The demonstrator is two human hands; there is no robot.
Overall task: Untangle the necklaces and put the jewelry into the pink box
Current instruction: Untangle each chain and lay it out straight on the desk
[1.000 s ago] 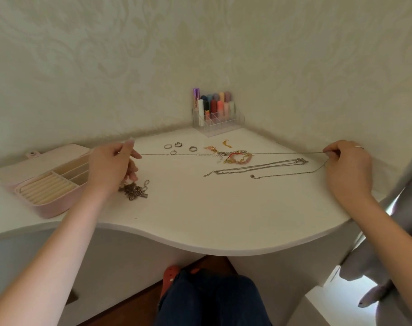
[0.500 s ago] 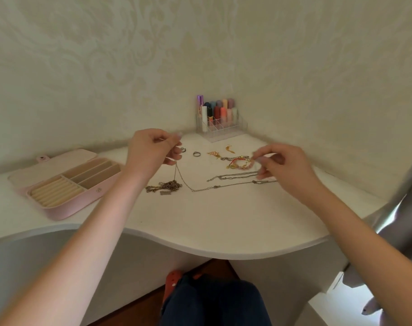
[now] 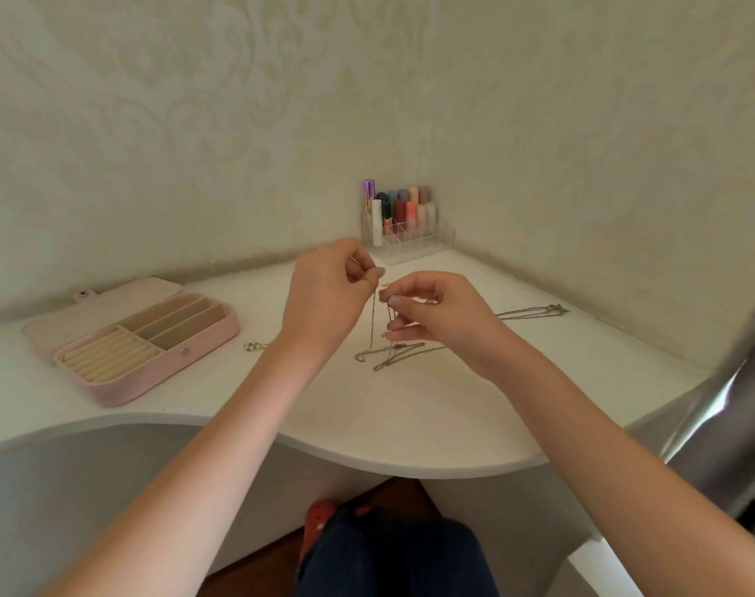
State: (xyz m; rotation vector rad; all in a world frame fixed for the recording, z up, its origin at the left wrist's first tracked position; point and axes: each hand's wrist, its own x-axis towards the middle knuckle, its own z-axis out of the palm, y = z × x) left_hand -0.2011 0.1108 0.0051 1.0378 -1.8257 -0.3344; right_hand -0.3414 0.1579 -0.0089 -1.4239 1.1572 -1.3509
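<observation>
necklace [image 3: 373, 321] pinched — left hand [image 3: 324, 295], right hand [image 3: 436, 312]

Soft dim daylight, brightest at lower right; faint shadows; wide-angle bending at edges; slight overall softness.

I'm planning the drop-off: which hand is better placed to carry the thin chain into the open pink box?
Probably the left hand: it pinches the thin metal chain and is nearer the open pink jewelry box at table left. The right hand, also pinching it, would have to cross over.
</observation>
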